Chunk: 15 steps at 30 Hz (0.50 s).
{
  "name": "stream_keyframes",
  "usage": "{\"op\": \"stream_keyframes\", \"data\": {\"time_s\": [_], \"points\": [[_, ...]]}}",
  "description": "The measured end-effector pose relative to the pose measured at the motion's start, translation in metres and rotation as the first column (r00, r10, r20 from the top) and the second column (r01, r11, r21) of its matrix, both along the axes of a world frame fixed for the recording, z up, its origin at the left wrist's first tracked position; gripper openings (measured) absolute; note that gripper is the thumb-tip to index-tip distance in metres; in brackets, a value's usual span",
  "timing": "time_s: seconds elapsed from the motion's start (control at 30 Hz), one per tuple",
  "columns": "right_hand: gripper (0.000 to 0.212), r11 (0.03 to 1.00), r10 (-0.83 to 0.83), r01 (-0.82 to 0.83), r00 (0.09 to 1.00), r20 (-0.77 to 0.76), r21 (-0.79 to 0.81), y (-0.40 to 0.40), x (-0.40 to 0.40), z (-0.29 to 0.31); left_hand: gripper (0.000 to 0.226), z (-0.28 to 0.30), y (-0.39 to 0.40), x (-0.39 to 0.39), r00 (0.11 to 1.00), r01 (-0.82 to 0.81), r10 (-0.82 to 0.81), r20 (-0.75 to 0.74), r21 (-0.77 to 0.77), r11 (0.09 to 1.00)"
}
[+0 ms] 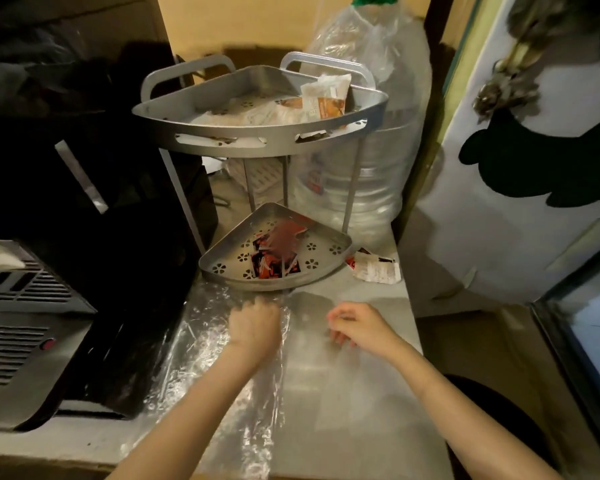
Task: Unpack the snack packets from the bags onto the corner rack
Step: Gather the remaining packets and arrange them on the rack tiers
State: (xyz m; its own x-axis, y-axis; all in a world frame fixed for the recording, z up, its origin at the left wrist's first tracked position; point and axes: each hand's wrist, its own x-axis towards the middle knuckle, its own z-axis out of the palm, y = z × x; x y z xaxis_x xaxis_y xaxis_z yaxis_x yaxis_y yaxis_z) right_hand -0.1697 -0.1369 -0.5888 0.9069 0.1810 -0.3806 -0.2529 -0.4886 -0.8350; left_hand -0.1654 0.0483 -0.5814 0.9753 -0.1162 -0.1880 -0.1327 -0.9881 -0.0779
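Observation:
A two-tier metal corner rack (pixel 222 131) stands at the back of the counter. Its upper shelf holds pale and orange snack packets (pixel 324 98); its lower shelf (pixel 326 252) holds red and black packets (pixel 274 251). One white packet (pixel 376 268) lies on the counter right of the lower shelf. A clear plastic bag (pixel 201 344) lies flat in front of the rack. My left hand (pixel 255 327) is closed on the bag's top edge. My right hand (pixel 357 325) hovers just right of it, fingers curled loosely; whether it pinches clear film is unclear.
A grey appliance with vents (pixel 21 327) and a black bag (pixel 125 271) fill the left side. A large water bottle wrapped in plastic (pixel 371 143) stands behind the rack at the right. The counter's right edge (pixel 416 327) drops off near my right hand.

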Motion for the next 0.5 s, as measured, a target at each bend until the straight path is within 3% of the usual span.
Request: {"op": "stream_keyframes", "data": {"time_s": [0.1,0.23,0.37,0.5], "points": [[0.020,0.998,-0.053,0.054,0.998,0.045,-0.019,-0.027,0.015,0.005,0.030,0.011,-0.034,0.024,0.991,0.092,-0.069,0.111,-0.212,0.973],[0.033,0.980,-0.188,0.196,0.966,0.178,-0.028,-0.060,0.032,0.009,0.047,0.014,-0.082,0.050,0.944,0.309,-0.232,0.233,-0.384,0.870],[0.049,0.953,-0.267,0.298,0.913,0.309,-0.059,-0.084,0.051,0.000,0.052,-0.008,-0.116,0.079,0.916,0.401,-0.336,0.220,-0.501,0.767],[0.060,0.916,-0.210,0.309,0.913,0.349,-0.257,-0.096,0.067,-0.016,0.053,-0.029,-0.134,0.100,0.923,0.377,-0.354,0.150,-0.540,0.753]]}}
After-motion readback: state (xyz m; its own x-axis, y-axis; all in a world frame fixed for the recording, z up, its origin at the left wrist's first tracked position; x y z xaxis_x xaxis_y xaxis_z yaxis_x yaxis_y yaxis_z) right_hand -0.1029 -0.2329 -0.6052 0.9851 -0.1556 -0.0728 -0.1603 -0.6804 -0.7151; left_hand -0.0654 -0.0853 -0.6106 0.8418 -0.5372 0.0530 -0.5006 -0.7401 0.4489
